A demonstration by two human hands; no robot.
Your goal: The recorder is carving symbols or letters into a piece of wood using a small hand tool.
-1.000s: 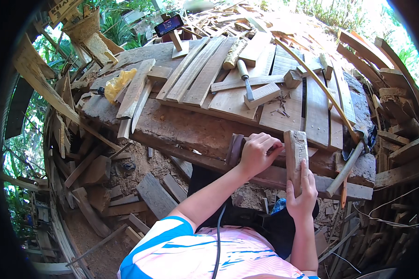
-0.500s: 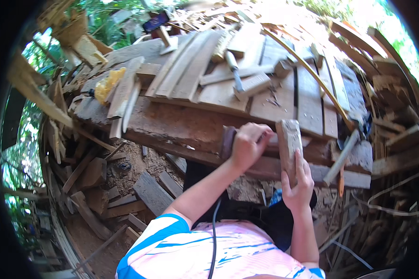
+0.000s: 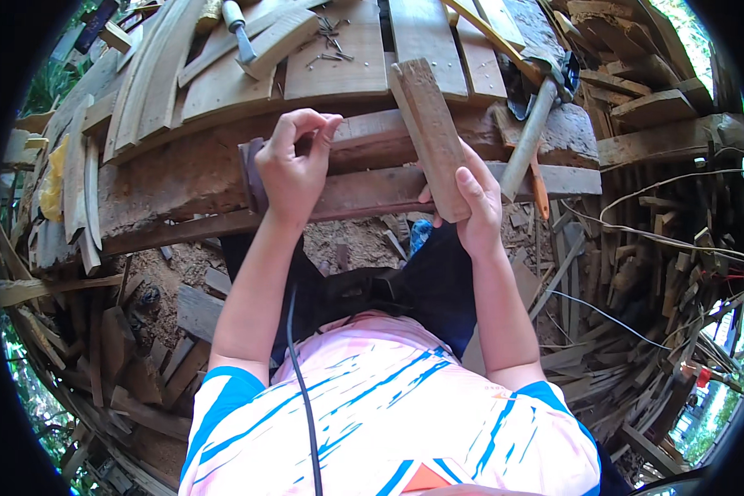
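My right hand is wrapped around the lower end of a short wooden block, which stands tilted with its far end over the bench edge. To its left my left hand is raised, thumb and index finger pinched together. Anything between those fingertips is too small to make out. Just beyond, a loose group of nails lies on the planks. A chisel with a pale handle rests near another wood piece at the left. Close to my left wrist is a dark brown block.
A hammer leans over the bench's right end, beside an orange pointed stick. Yellow material and narrow offcuts are at the left end. Scrap wood is heaped on the right; sawdust and offcuts cover the ground. A dark cable hangs over my shirt.
The view has shifted, so the bench appears further left and higher. The wooden block now leans left in my right hand. My left fingers now point upward, still pinched.
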